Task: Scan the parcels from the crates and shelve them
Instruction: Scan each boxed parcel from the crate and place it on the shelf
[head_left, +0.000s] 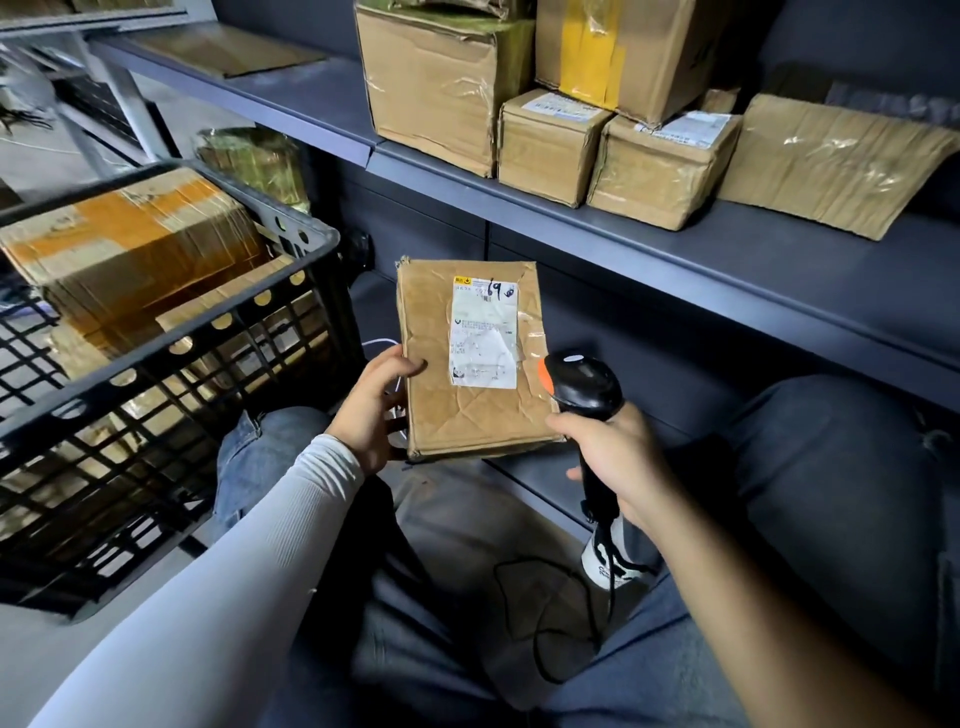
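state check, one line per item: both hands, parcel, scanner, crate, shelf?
Left hand: grips the flat brown cardboard parcel's left edge.
Flat brown cardboard parcel: held up, white label facing the camera.
Right hand: grip closed round the scanner's handle.
Black handheld barcode scanner: head beside the parcel's right edge.
Black plastic lattice crate: holds cardboard boxes.
Dark grey metal shelf: carries several cardboard boxes.

Flat brown parcel (470, 358), creased and taped, white label facing you, upright in your left grip (371, 410). Black scanner (584, 395), orange-trimmed, in your right grip (615, 457), head just beside the label. Further parcels fill the black crate (171, 364) at left.
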